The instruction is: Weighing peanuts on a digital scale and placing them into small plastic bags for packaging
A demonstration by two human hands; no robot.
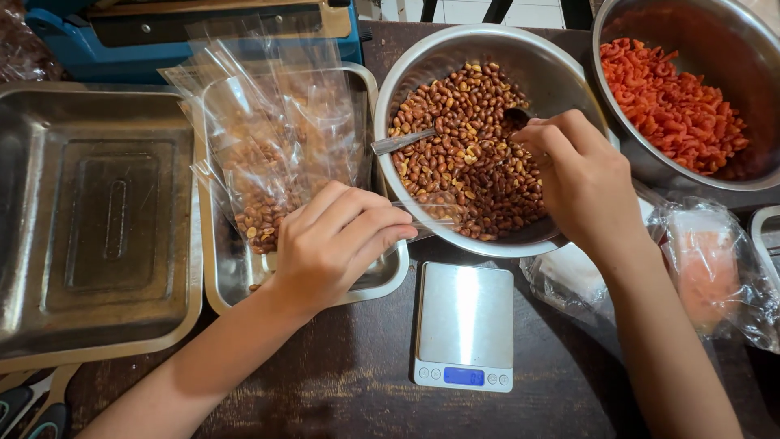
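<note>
Gripping a spoon (439, 132), the right hand (581, 183) dips it into the steel bowl (561, 77) of peanuts (471, 154); left hand (337, 244) pinches a clear bag (426, 213) at the bowl's rim, above 1 small scale (465, 325).

Clear peanut bags (272, 154) lie left, clear bags of orange snacks (707, 268) right, a blue-lit scale screen (464, 375) between

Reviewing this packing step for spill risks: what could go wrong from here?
The left hand holds a clear bag at the rim of the peanut bowl; if its mouth sags, peanuts off the spoon in the right hand may fall onto the digital scale. The bowl overhangs the tray and could tip.
</note>
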